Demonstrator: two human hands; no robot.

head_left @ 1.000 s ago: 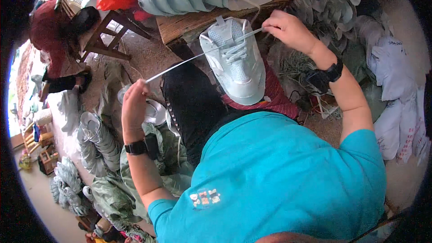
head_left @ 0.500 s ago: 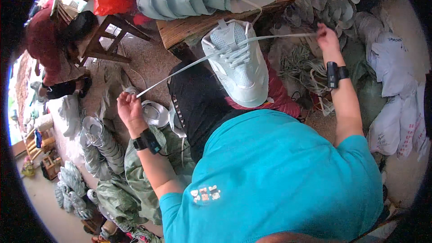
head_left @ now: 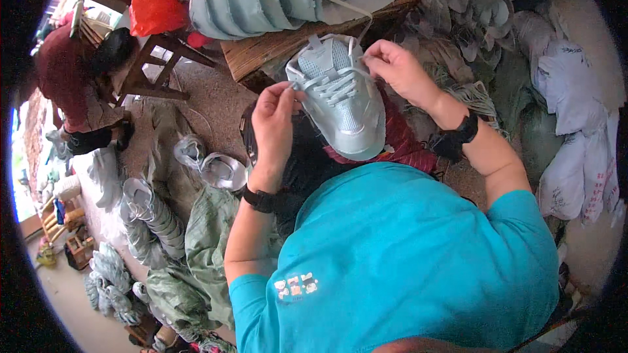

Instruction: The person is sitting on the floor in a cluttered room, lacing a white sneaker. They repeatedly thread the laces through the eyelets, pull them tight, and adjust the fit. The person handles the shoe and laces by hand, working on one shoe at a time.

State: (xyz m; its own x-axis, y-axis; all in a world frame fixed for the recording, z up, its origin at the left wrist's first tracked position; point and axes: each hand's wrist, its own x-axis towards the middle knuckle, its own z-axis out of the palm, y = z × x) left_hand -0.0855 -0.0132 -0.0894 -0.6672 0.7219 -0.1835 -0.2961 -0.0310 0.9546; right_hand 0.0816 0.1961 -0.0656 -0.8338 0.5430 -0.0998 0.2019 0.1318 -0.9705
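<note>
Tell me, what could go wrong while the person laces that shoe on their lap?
1. The shoe only rests on the lap, tipped toward the wooden bench; a hard tug might slide it off onto the floor.
2. The left hand and right hand each pinch the lace close to the eyelets, so an uneven pull could leave it crooked.
3. Piles of shoe uppers crowd the floor, so a dropped shoe could get mixed in.
</note>
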